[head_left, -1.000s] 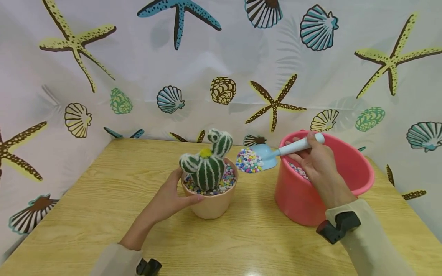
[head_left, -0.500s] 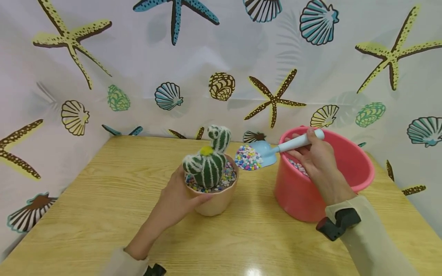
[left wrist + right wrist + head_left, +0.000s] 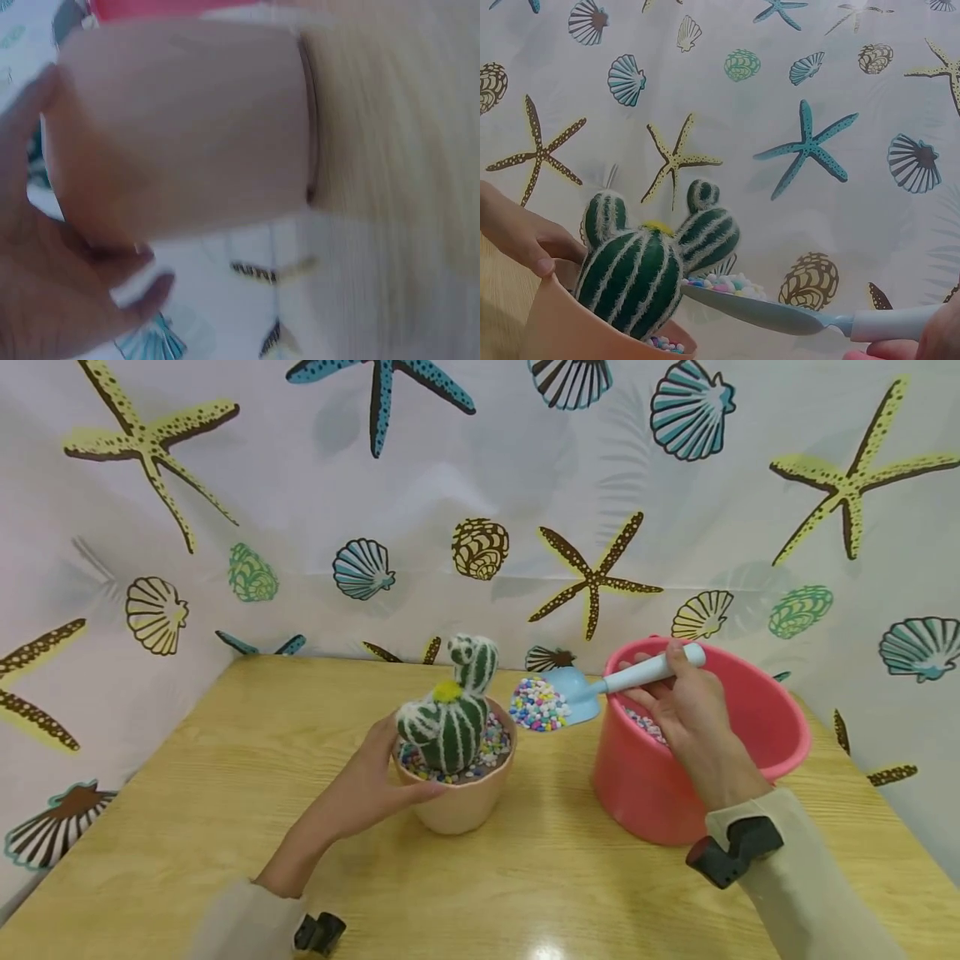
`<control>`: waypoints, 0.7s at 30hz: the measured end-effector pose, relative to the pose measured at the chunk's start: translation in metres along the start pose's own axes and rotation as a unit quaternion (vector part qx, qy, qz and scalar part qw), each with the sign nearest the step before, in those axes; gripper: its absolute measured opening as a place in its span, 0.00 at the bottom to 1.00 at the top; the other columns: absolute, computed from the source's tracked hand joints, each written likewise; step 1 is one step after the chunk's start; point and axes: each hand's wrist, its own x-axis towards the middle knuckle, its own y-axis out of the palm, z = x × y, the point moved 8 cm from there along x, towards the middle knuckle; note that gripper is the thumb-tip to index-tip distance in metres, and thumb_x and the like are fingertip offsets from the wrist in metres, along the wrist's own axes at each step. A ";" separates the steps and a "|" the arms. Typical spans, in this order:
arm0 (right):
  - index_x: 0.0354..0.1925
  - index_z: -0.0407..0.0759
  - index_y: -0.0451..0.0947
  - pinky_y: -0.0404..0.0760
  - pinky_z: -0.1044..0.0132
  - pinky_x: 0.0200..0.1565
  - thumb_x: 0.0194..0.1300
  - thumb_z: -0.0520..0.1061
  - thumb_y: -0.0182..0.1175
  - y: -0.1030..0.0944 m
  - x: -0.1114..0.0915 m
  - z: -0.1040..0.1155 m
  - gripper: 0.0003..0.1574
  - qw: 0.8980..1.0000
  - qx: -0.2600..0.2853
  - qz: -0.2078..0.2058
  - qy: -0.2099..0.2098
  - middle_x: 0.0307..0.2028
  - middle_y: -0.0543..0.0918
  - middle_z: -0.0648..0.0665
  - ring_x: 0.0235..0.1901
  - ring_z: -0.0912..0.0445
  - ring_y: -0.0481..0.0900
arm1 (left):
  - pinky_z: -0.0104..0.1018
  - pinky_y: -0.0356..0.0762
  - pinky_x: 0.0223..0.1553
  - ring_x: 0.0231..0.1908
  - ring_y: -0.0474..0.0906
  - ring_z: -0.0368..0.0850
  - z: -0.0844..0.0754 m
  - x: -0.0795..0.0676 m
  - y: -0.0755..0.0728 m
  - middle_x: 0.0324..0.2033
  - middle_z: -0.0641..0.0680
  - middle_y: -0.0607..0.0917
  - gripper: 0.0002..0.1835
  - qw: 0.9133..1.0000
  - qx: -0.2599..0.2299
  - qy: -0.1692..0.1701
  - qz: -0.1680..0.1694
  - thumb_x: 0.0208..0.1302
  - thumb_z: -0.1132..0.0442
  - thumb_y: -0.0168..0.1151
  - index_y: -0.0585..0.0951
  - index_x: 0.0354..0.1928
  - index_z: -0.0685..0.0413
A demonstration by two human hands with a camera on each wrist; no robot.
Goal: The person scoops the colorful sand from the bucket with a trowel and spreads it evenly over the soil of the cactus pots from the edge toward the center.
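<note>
My left hand (image 3: pixel 367 789) grips a peach flower pot (image 3: pixel 461 808) by its rim, thumb along the near side and fingers at the far left. In the pot stands a green knitted cactus (image 3: pixel 453 735) with white stripes and a yellow flower, surrounded by coloured pebbles (image 3: pixel 495 743). My right hand (image 3: pixel 693 706) pinches the pale handle of a light blue toy shovel (image 3: pixel 581 693), raised over the left rim of a red bucket. A heap of small coloured pebbles (image 3: pixel 538 703) fills the shovel's blade, level and just right of the pot. In the right wrist view, the blade tip overlaps the cactus (image 3: pixel 634 281).
The red bucket (image 3: pixel 645 793) stands on the wooden table (image 3: pixel 450 893), right of the pot, with more pebbles (image 3: pixel 643 723) inside. Behind and at the sides hangs a white cloth (image 3: pixel 420 502) printed with shells and starfish.
The pot and cactus have turned slightly under my left hand, which shifted right and then back left. My right hand and the loaded shovel have stayed almost still.
</note>
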 end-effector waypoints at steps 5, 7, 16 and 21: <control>0.71 0.56 0.53 0.66 0.49 0.59 0.68 0.49 0.52 0.000 -0.001 0.007 0.37 1.000 0.016 0.005 -0.010 0.56 0.66 0.43 0.65 0.45 0.64 | 0.66 0.64 0.59 0.64 0.61 0.72 -0.019 -0.009 0.006 0.72 0.68 0.49 0.63 0.991 0.091 -0.076 -0.062 0.51 0.31 0.63 0.40 0.75 0.60; 0.71 0.55 0.52 0.66 0.50 0.59 0.68 0.49 0.52 0.001 -0.001 0.008 0.37 1.000 0.008 0.010 -0.013 0.55 0.66 0.43 0.66 0.44 0.64 | 0.66 0.65 0.57 0.62 0.63 0.74 -0.024 -0.012 0.005 0.71 0.68 0.49 0.64 0.986 0.120 -0.094 -0.071 0.51 0.29 0.61 0.40 0.74 0.64; 0.71 0.56 0.53 0.64 0.49 0.60 0.69 0.49 0.50 0.000 -0.001 0.005 0.35 1.000 0.020 0.015 -0.005 0.54 0.67 0.43 0.65 0.46 0.63 | 0.65 0.62 0.61 0.67 0.55 0.70 -0.009 -0.003 -0.002 0.71 0.69 0.46 0.62 0.997 0.070 -0.034 0.018 0.53 0.35 0.65 0.39 0.75 0.59; 0.72 0.55 0.52 0.66 0.51 0.60 0.69 0.50 0.50 0.000 0.000 0.001 0.36 1.000 -0.007 0.008 -0.006 0.57 0.65 0.44 0.64 0.45 0.65 | 0.67 0.62 0.60 0.66 0.57 0.72 -0.001 -0.004 -0.001 0.72 0.67 0.47 0.62 0.995 0.096 -0.029 0.020 0.53 0.33 0.63 0.39 0.75 0.59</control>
